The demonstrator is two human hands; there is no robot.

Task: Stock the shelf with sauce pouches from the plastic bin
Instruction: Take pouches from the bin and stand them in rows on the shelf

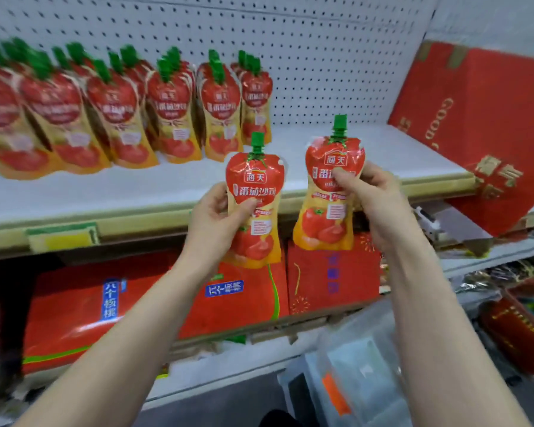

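Note:
My left hand point(211, 218) grips a red and yellow tomato sauce pouch point(255, 204) with a green cap, held upright in front of the shelf edge. My right hand point(372, 197) grips a second pouch point(330, 198) of the same kind, slightly higher. On the white shelf point(336, 155) stand several matching pouches point(173, 109) in rows at the left, up to about the middle. The clear plastic bin point(352, 371) lies low at the right, below my right forearm, blurred.
A large red gift box point(478, 124) leans on the shelf's right end. Bare shelf lies between it and the pouch rows. The pegboard back wall point(321, 57) is behind. Red boxes point(154, 303) fill the shelf below. A yellow price tag point(62, 238) sits on the shelf edge.

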